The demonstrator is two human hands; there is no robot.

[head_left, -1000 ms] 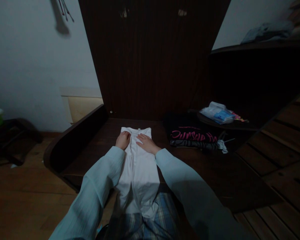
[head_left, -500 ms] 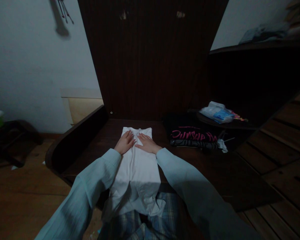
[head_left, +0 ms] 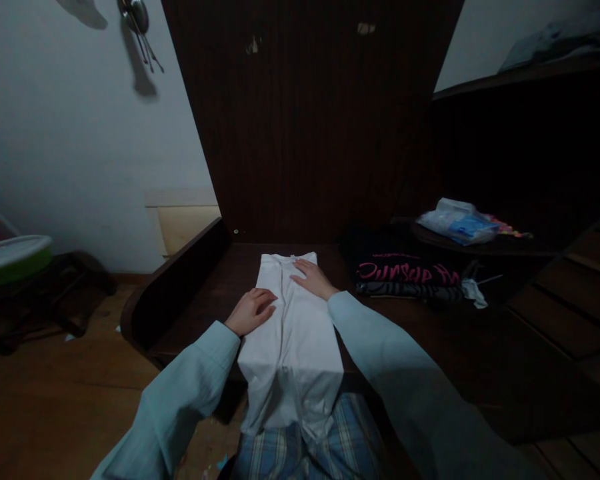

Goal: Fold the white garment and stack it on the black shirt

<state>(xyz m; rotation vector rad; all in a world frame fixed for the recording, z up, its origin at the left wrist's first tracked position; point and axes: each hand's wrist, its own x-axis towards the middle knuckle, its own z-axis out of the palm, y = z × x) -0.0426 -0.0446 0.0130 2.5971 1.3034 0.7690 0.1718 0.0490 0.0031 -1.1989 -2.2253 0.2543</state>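
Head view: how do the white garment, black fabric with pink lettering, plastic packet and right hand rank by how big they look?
1. White garment
2. Black fabric with pink lettering, though its dark edges are hard to make out
3. Plastic packet
4. Right hand

Creased white garment [head_left: 307, 337], flat on dark wooden surface [head_left: 203, 307], bottom over edge

Left hand [head_left: 253, 311] has slid down from near the top of the white garment [head_left: 305, 333] to its left edge, so it's no longer right beside the right hand [head_left: 315, 279]. The hanging end flares less leftward now, and more green tub [head_left: 17, 257] shows.
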